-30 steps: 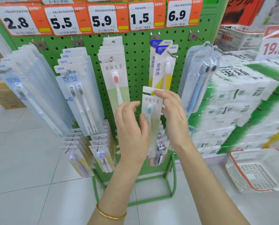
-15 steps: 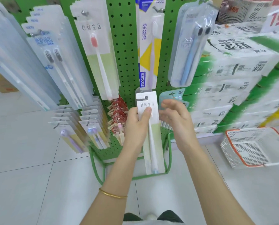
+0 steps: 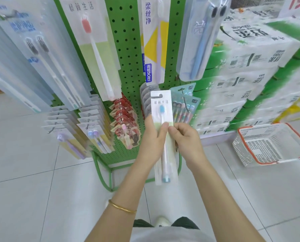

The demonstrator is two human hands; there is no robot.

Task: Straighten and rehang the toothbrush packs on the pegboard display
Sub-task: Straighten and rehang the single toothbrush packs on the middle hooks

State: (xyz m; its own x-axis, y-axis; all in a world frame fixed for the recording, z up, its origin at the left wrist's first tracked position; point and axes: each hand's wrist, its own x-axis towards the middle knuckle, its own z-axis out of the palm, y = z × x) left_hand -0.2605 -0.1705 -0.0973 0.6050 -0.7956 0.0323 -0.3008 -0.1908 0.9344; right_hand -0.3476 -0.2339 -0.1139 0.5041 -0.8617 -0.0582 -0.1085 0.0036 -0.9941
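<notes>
Holding a blue-bristled toothbrush pack [image 3: 164,119] upright before the green pegboard [image 3: 126,49], off its peg: left hand [image 3: 152,138] fingers clamped on its left edge, right hand [image 3: 185,138] fingers pinching the middle. Hanging just behind, apparently untouched, teal multi-brush packs [image 3: 185,103]; white basket [image 3: 269,144] on the floor, right.

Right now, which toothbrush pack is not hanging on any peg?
The white-and-green pack with the blue-headed brush, pinched at its middle between the left hand and right hand. All other packs hang on the green pegboard.
</notes>
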